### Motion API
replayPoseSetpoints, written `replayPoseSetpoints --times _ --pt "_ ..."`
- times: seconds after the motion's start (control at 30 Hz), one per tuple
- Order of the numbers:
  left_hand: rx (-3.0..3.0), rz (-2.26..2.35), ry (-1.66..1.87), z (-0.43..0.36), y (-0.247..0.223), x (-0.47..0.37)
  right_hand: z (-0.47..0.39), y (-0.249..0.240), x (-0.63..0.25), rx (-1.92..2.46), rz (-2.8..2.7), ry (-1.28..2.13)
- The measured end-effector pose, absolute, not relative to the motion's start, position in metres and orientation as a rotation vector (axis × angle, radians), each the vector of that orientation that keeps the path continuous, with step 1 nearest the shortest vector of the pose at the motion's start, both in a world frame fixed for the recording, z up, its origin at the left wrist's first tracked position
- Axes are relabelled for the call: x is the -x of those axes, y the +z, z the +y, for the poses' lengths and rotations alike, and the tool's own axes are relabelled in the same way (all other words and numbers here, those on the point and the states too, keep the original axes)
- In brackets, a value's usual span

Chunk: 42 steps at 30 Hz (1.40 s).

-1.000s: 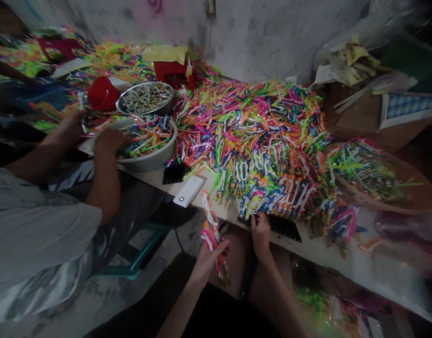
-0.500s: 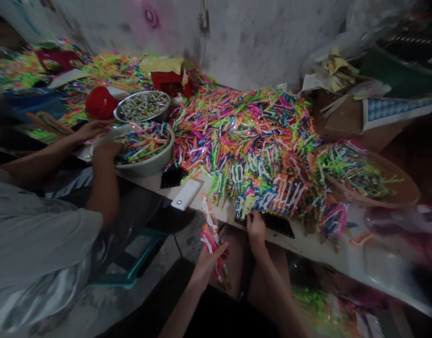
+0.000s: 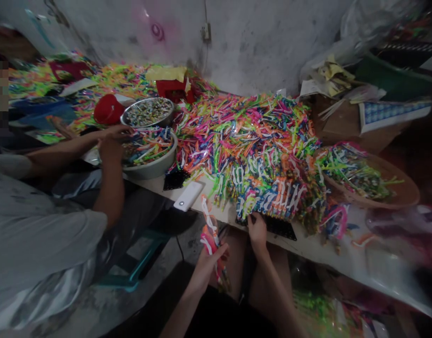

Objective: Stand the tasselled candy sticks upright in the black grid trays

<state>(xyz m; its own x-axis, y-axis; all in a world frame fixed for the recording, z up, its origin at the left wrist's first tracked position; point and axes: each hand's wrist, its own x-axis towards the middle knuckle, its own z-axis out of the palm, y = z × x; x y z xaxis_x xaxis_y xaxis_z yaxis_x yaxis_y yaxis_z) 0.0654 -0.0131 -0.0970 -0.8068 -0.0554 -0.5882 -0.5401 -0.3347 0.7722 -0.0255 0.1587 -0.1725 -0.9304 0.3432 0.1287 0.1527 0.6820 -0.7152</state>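
A bundle of colourful strips (image 3: 209, 226), mostly orange, pink and white, is held upright in my left hand (image 3: 212, 263), its lower ends hanging below the fingers. My right hand (image 3: 257, 229) is at the table's front edge, its fingertips pinched at the near end of a row of colourful strips (image 3: 272, 195). What lies between those fingertips is too small to make out. A black mesh mat (image 3: 281, 227) lies partly under the row, just right of my right hand. Behind the row spreads a large heap of similar strips (image 3: 237, 126).
A white phone (image 3: 188, 195) lies near the table edge (image 3: 156, 188). A co-worker's hands (image 3: 112, 138) are at a white basin (image 3: 150, 170) on the left. Behind it are a metal bowl (image 3: 147, 112) and red bowl (image 3: 108, 109). An orange basin (image 3: 401, 188) stands right.
The view has shifted slightly. The co-worker's hands have moved closer together at the white basin. My two hands have kept nearly the same places and grips.
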Motion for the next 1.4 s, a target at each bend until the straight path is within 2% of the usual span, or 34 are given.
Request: replayPoseSetpoints --times 0.4,0.63,0.73,0.97,1.2,1.4 --pt "0.688 1.595 2.220 -0.008 -0.100 -0.067 0.160 -0.151 0.001 0.332 -2.500 1.220" --pt "0.274 1.635 1.945 -0.001 -0.093 -0.066 0.160 -0.099 -0.051 -0.174 -2.574 2.087" --pt "0.088 1.664 1.846 0.003 -0.094 -0.066 0.155 -0.078 -0.062 -0.304 -2.559 2.279" --pt "0.056 1.664 1.807 0.003 -0.102 -0.068 0.157 -0.077 -0.067 -0.173 -2.492 2.156" --pt "0.133 1.594 1.882 0.000 -0.114 -0.064 0.186 -0.094 -0.037 0.342 -2.170 2.122" --pt "0.220 1.600 1.860 -0.007 -0.141 -0.074 0.185 -0.130 -0.006 0.343 -2.263 1.886"
